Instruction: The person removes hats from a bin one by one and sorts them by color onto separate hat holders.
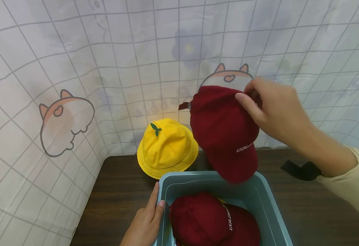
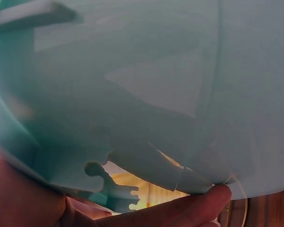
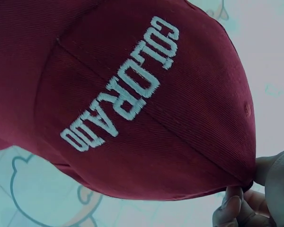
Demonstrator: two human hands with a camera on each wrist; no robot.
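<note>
A dark red baseball cap (image 1: pixel 222 119) hangs brim down above the far rim of a blue-grey plastic bin (image 1: pixel 274 208). My right hand (image 1: pixel 277 109) pinches it by the crown between thumb and fingers. White COLORADO lettering on the cap (image 3: pixel 123 90) fills much of the right wrist view, where the right hand (image 3: pixel 251 198) grips the crown's tip. At the bin's left rim, my left hand (image 1: pixel 147 218) holds on, thumb over the edge and fingers outside. Inside the bin lies another dark red cap (image 1: pixel 197 218), with bits of yellow fabric showing beneath it.
A yellow bucket hat (image 1: pixel 167 147) with a green sprout sits behind the bin's left corner on the dark wooden table (image 1: pixel 114 194). A black strip (image 1: pixel 300 170) lies to the right, partly behind the right wrist. A white gridded cloth (image 1: pixel 142 68) hangs behind and at the sides.
</note>
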